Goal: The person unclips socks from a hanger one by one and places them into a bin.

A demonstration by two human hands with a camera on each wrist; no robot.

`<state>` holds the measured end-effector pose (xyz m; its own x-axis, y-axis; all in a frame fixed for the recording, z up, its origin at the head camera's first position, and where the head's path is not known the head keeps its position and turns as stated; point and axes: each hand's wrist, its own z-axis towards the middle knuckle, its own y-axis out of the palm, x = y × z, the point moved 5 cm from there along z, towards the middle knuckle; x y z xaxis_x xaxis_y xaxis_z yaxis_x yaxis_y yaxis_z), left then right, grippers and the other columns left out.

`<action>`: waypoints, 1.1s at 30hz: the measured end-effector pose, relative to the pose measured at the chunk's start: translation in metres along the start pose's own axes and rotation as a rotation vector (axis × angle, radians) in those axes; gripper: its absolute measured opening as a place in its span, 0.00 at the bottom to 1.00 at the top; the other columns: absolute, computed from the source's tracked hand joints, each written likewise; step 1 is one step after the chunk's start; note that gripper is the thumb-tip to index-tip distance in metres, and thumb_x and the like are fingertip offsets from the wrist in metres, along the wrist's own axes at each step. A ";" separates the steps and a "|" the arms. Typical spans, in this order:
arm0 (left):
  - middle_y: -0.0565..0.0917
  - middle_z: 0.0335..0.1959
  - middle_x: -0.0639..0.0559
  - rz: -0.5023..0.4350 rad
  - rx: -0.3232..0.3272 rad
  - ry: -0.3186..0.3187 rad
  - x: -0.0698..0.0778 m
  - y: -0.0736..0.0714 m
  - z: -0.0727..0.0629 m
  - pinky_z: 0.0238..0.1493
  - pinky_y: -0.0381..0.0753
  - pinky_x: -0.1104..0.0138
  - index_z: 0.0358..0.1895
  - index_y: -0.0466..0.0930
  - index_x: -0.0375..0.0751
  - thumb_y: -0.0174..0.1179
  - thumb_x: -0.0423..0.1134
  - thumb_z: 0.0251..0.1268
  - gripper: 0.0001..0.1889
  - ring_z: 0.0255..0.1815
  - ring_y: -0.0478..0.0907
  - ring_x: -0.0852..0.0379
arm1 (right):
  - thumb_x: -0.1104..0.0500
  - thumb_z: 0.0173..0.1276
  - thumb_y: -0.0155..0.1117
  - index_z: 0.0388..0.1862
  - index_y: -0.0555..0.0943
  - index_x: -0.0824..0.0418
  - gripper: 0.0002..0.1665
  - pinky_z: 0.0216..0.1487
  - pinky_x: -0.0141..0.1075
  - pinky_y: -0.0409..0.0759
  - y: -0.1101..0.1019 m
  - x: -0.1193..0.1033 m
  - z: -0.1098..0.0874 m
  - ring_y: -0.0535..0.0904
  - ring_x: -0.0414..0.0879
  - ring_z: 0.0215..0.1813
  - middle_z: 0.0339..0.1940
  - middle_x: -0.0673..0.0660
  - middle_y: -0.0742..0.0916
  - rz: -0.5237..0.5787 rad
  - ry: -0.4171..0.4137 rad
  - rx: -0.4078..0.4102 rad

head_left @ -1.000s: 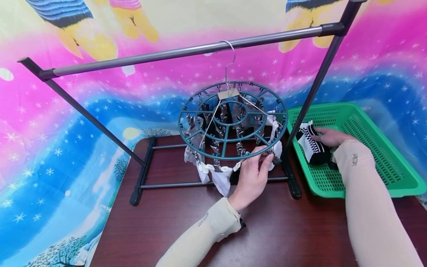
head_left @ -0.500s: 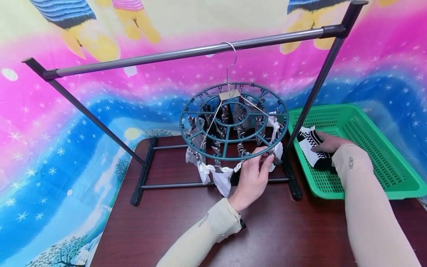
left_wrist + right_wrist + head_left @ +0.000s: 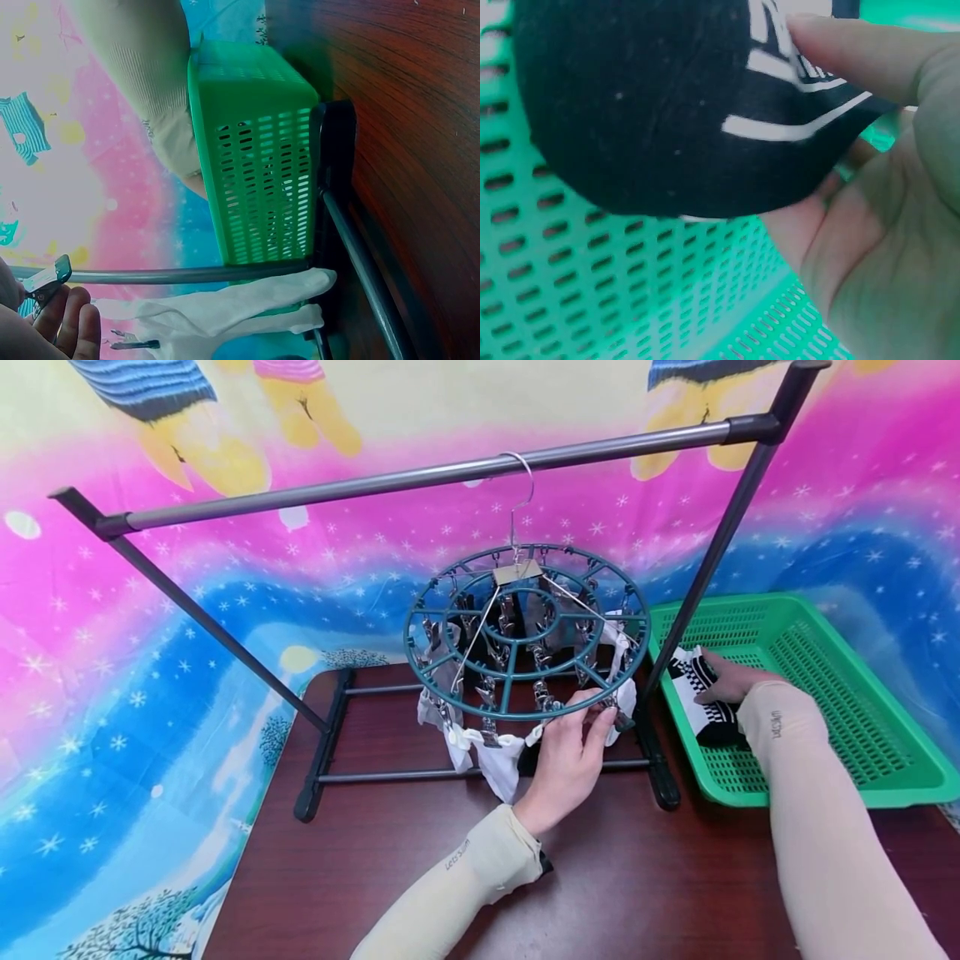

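My left hand (image 3: 566, 758) pinches a metal clip (image 3: 49, 281) at the near right rim of a round dark green clip hanger (image 3: 507, 697). White socks (image 3: 498, 760) and darker ones hang from other clips around it. In the left wrist view, a white sock (image 3: 225, 304) hangs just beyond those fingers. My right hand (image 3: 735, 678) reaches into the green basket (image 3: 885, 727) and grips a black and white checkered sock (image 3: 693, 697) near its left wall. Seen from the right wrist, thumb and fingers lie on either side of the sock's black part (image 3: 645, 112).
A dark metal rack (image 3: 337, 487) stands on the brown table (image 3: 360, 860), and the hanger's hook (image 3: 525, 485) sits over its top bar. Its right upright (image 3: 712, 560) rises between hanger and basket. A printed cloth (image 3: 135, 652) covers the wall behind.
In the basket, my right hand has shifted slightly with the checkered sock, its thumb now lying across the sock. My left hand stays at the clip.
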<state>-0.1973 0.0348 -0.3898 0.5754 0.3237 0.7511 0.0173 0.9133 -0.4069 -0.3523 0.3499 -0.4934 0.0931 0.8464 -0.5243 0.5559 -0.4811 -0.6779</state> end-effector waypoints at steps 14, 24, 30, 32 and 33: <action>0.85 0.47 0.52 0.010 -0.018 -0.026 0.000 0.002 -0.001 0.51 0.79 0.76 0.60 0.78 0.43 0.48 0.46 0.85 0.15 0.46 0.82 0.62 | 0.47 0.60 0.80 0.84 0.27 0.57 0.79 0.59 0.70 0.74 -0.005 -0.001 -0.008 0.52 0.85 0.74 0.79 0.83 0.49 -0.101 0.099 0.089; 0.84 0.46 0.52 -0.010 -0.021 -0.042 0.001 0.001 -0.001 0.51 0.80 0.76 0.59 0.77 0.43 0.48 0.47 0.85 0.15 0.45 0.81 0.62 | 0.48 0.61 0.78 0.84 0.47 0.66 0.66 0.67 0.73 0.65 -0.002 -0.001 -0.006 0.53 0.84 0.74 0.77 0.83 0.55 -0.168 0.085 0.081; 0.86 0.50 0.48 -0.055 -0.004 -0.038 0.001 0.002 -0.004 0.58 0.81 0.72 0.61 0.75 0.43 0.49 0.45 0.84 0.14 0.52 0.85 0.60 | 0.47 0.63 0.75 0.85 0.45 0.64 0.65 0.68 0.73 0.65 0.000 -0.002 -0.011 0.51 0.84 0.75 0.77 0.85 0.54 -0.187 0.112 0.052; 0.86 0.51 0.47 -0.077 -0.002 -0.037 0.001 0.002 -0.006 0.59 0.82 0.71 0.62 0.75 0.42 0.50 0.45 0.84 0.15 0.53 0.85 0.59 | 0.46 0.63 0.76 0.85 0.45 0.63 0.65 0.67 0.73 0.66 0.000 -0.004 -0.012 0.50 0.84 0.75 0.77 0.85 0.53 -0.184 0.118 0.042; 0.86 0.51 0.46 -0.084 -0.004 -0.035 0.001 0.002 -0.006 0.59 0.82 0.71 0.63 0.74 0.41 0.50 0.44 0.84 0.15 0.53 0.85 0.59 | 0.46 0.63 0.76 0.85 0.45 0.63 0.65 0.67 0.73 0.66 0.000 -0.004 -0.013 0.50 0.84 0.75 0.77 0.85 0.53 -0.180 0.118 0.038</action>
<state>-0.1912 0.0357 -0.3931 0.5426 0.2542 0.8006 0.0678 0.9368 -0.3433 -0.3420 0.3493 -0.4845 0.0921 0.9393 -0.3304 0.5408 -0.3258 -0.7755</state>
